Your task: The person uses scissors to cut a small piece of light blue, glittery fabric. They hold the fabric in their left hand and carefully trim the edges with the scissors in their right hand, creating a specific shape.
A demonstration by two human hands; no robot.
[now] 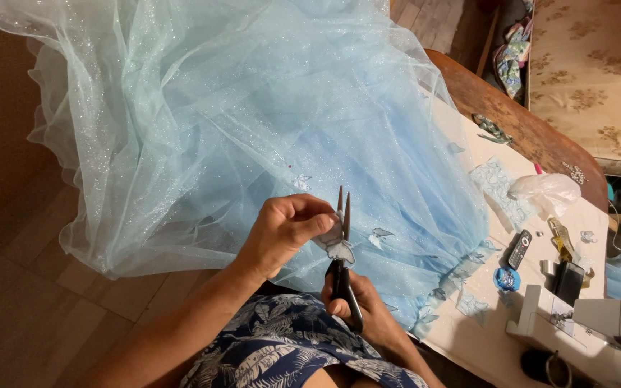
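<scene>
My right hand (363, 305) grips the black handles of a pair of scissors (343, 237), blades pointing up and slightly apart. My left hand (285, 228) pinches a small pale butterfly-shaped fabric cutout (336, 244) between the blades. Both hands hover over my lap, in front of a large light-blue glittery tulle dress (238, 115) that spreads from the table down toward the floor. Small butterfly appliqués dot the tulle near the hands.
A white tabletop (483, 316) at right carries a remote control (519, 248), a blue round object (506, 279), a clear plastic bag (549, 192), lace scraps and a white sewing machine (591, 327). Behind it are a wooden table edge (512, 122) and a floral mattress (598, 72). Wooden floor lies at left.
</scene>
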